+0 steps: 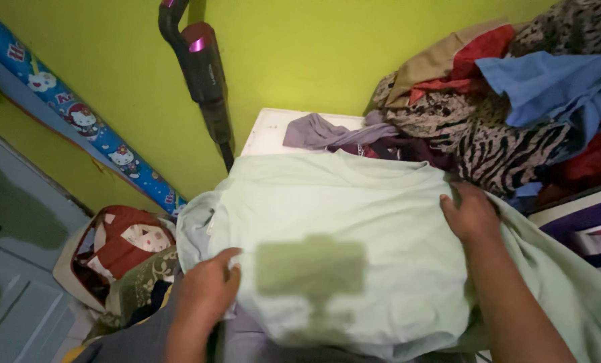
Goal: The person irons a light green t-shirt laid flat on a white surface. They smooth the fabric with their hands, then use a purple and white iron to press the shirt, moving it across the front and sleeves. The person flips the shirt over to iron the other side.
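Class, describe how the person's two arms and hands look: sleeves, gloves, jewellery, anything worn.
Both hands, left hand and right hand, are bare, with no gloves. No rings, watch or bracelet show. Both forearms are uncovered as far as the frame shows, with no sleeve in view.

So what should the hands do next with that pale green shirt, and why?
Probably smooth it flat: the left hand pinches the near edge of the pale green shirt, the right hand presses its far side, and the cloth between looks rumpled.

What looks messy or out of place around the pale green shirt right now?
Behind the pale green shirt, a heap of clothes sits unfolded, and a grey garment spills loosely onto the white surface. Nothing looks damaged.
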